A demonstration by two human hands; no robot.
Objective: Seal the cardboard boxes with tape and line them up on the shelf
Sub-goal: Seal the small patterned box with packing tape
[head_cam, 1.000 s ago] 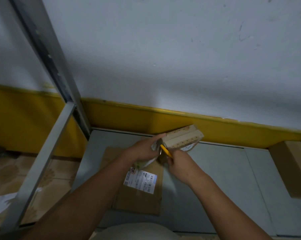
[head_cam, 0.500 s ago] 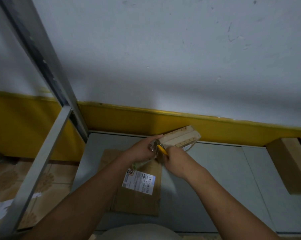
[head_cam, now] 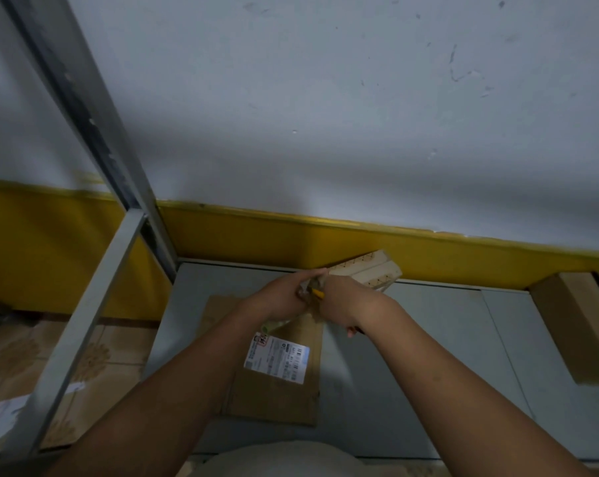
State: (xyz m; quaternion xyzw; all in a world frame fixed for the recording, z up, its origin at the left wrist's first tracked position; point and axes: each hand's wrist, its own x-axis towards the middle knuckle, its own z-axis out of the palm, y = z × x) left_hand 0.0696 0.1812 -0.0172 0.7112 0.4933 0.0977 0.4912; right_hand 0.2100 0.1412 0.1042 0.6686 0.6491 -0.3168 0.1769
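Tilted aloft, small pale box beyond flat labelled cardboard on grey shelf.

Storeroom, metal shelf, labelled cardboard parcel

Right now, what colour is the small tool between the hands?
Yellow; the tool shows in the head view.

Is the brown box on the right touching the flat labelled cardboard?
Apart. The head view shows bare grey shelf between the brown box and the labelled cardboard.
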